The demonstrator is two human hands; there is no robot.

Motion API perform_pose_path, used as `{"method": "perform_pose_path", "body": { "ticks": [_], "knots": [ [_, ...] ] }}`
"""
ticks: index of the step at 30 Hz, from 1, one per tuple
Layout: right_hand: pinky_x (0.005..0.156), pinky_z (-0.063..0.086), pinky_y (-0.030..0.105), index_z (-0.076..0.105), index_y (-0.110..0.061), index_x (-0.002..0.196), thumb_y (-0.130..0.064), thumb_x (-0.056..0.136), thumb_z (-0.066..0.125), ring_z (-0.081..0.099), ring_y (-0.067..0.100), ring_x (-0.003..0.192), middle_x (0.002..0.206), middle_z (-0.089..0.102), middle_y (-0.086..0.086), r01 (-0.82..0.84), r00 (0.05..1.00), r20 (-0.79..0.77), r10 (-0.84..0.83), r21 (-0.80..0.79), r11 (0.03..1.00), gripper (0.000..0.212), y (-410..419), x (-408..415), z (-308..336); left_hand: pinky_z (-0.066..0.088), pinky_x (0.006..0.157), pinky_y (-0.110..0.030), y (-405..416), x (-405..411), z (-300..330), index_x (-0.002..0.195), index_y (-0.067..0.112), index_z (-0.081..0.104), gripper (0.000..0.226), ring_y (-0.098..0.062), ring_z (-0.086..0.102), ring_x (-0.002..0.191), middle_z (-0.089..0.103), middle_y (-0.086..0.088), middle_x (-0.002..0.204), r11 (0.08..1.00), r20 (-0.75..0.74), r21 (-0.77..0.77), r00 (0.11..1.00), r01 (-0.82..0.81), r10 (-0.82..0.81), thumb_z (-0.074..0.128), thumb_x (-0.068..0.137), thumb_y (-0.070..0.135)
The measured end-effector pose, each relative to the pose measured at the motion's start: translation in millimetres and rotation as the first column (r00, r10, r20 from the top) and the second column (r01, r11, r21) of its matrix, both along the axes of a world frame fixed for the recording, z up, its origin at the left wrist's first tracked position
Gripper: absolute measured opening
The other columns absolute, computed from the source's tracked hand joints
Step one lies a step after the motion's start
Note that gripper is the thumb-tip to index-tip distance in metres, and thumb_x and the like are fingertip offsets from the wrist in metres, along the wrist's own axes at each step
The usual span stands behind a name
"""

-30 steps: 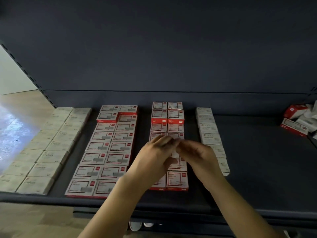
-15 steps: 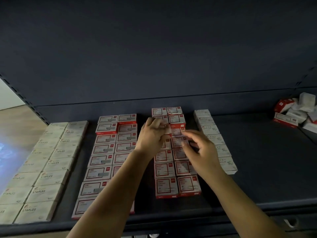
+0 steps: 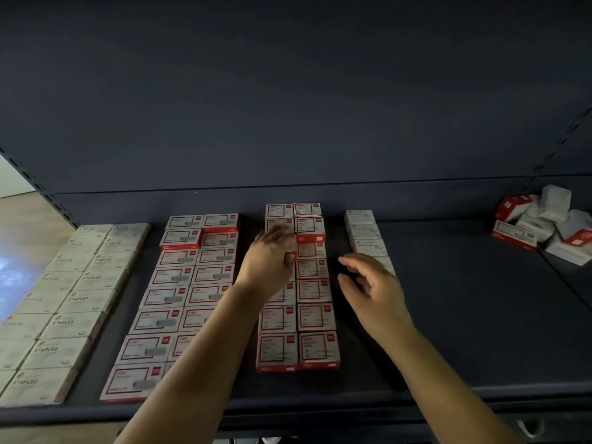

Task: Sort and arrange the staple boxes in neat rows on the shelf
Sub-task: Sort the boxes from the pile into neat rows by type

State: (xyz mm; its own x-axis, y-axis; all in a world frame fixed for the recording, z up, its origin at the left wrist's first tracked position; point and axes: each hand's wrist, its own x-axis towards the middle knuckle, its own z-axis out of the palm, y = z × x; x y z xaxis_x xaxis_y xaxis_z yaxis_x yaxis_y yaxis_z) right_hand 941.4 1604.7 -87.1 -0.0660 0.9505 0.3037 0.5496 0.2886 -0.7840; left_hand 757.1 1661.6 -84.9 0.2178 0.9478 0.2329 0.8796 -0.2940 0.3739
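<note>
Staple boxes lie in rows on a dark shelf (image 3: 464, 331). At the left are two columns of white boxes (image 3: 73, 322), then two columns of wide red-and-white boxes (image 3: 179, 277), then two columns of smaller red-and-white boxes (image 3: 315, 315), then a single column of white boxes (image 3: 363, 230). My left hand (image 3: 269, 261) has its fingers curled over a red-and-white box (image 3: 278, 224) near the back of the smaller red columns. My right hand (image 3: 371, 290) hovers with relaxed, spread fingers and nothing in it, between those columns and the white column, hiding several white boxes.
A loose pile of red and white boxes (image 3: 544, 225) sits at the shelf's far right. Bare shelf lies between that pile and the white column. The dark back panel (image 3: 288, 107) rises behind the rows. The shelf's front edge (image 3: 320, 408) runs below my forearms.
My left hand reached further back along the smaller red columns. My right hand let go, drew away to the right and opened. The view also shifted closer.
</note>
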Motion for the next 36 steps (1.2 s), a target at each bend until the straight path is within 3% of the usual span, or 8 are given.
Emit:
{"method": "perform_pose_path", "body": {
  "ticks": [7,11,16,19,23,26,32,36],
  "knots": [
    [0.098,0.031,0.013,0.057,-0.005,0.124,0.001,0.082,0.065,0.049,0.013,0.117,0.125,0.055,0.001,-0.031,0.991,0.135,0.019,0.085,0.996,0.043,0,58,-2,-0.011,0.112,-0.032,-34,85,26,0.146,0.017,0.025,0.054,-0.015,-0.007,0.141,0.015,-0.003,0.156,0.983,-0.097,0.114,0.987,0.141,-0.130,0.042,0.096,0.027],
    [0.091,0.028,-0.004,0.060,-0.003,0.119,0.011,0.073,0.066,0.051,0.004,0.105,0.116,0.062,0.006,-0.019,0.988,0.152,-0.002,0.138,0.990,0.048,-3,113,-2,0.012,0.111,-0.041,-51,157,16,0.136,0.008,0.044,0.050,-0.032,0.022,0.140,0.038,-0.015,0.145,0.961,-0.060,0.090,0.965,0.261,-0.256,0.036,0.090,0.028],
    [0.097,0.037,0.029,0.060,0.001,0.118,0.007,0.076,0.068,0.057,0.031,0.112,0.121,0.060,0.019,0.118,0.972,0.193,-0.133,0.085,0.989,0.043,-8,188,-19,0.037,0.097,-0.051,-55,227,-3,0.119,0.006,0.060,0.046,-0.038,0.047,0.125,0.058,-0.015,0.125,0.968,-0.030,0.092,0.972,0.233,-0.231,0.037,0.086,0.031],
    [0.095,0.038,0.034,0.063,0.003,0.112,0.009,0.073,0.069,0.060,0.034,0.107,0.115,0.062,0.020,0.170,0.959,0.208,-0.193,0.126,0.977,0.040,0,225,-21,0.042,0.094,-0.053,-47,257,-11,0.117,0.007,0.062,0.045,-0.039,0.049,0.122,0.060,-0.014,0.123,0.979,-0.068,0.057,0.979,0.198,-0.194,0.039,0.084,0.028],
    [0.093,0.033,0.019,0.060,-0.002,0.120,-0.003,0.083,0.063,0.055,0.028,0.114,0.122,0.060,0.014,0.229,0.953,0.198,-0.228,0.020,0.973,0.037,36,263,-2,0.011,0.117,-0.044,-30,284,-9,0.143,0.015,0.036,0.048,-0.028,0.009,0.144,0.026,-0.007,0.152,0.990,-0.128,-0.051,0.982,0.131,-0.137,0.041,0.096,0.024],
    [0.096,0.035,0.023,0.055,-0.008,0.127,-0.013,0.088,0.058,0.051,0.023,0.119,0.129,0.055,0.010,0.243,0.948,0.241,-0.210,-0.116,0.963,0.040,77,282,13,0.003,0.115,-0.038,-17,293,-6,0.146,0.018,0.026,0.051,-0.024,0.000,0.144,0.017,-0.004,0.154,0.994,-0.217,-0.057,0.970,0.096,-0.106,0.038,0.097,0.026],
    [0.100,0.034,0.037,0.049,-0.009,0.127,-0.015,0.088,0.052,0.036,0.034,0.124,0.127,0.048,0.014,0.384,0.706,0.703,-0.080,-0.285,0.878,0.039,114,296,10,0.003,0.116,-0.039,-7,301,-1,0.146,0.017,0.025,0.050,-0.024,-0.002,0.144,0.015,-0.004,0.155,0.991,-0.282,-0.111,0.954,0.069,-0.098,0.038,0.098,0.026],
    [0.105,0.031,0.041,0.047,-0.009,0.127,-0.015,0.088,0.054,0.037,0.034,0.124,0.129,0.048,0.013,0.344,0.592,0.805,-0.040,-0.208,0.916,0.041,119,300,7,0.004,0.116,-0.038,-10,303,-4,0.145,0.017,0.029,0.049,-0.023,-0.001,0.144,0.017,-0.003,0.154,0.993,-0.254,-0.104,0.964,0.060,-0.084,0.039,0.097,0.025]
  ]
}}
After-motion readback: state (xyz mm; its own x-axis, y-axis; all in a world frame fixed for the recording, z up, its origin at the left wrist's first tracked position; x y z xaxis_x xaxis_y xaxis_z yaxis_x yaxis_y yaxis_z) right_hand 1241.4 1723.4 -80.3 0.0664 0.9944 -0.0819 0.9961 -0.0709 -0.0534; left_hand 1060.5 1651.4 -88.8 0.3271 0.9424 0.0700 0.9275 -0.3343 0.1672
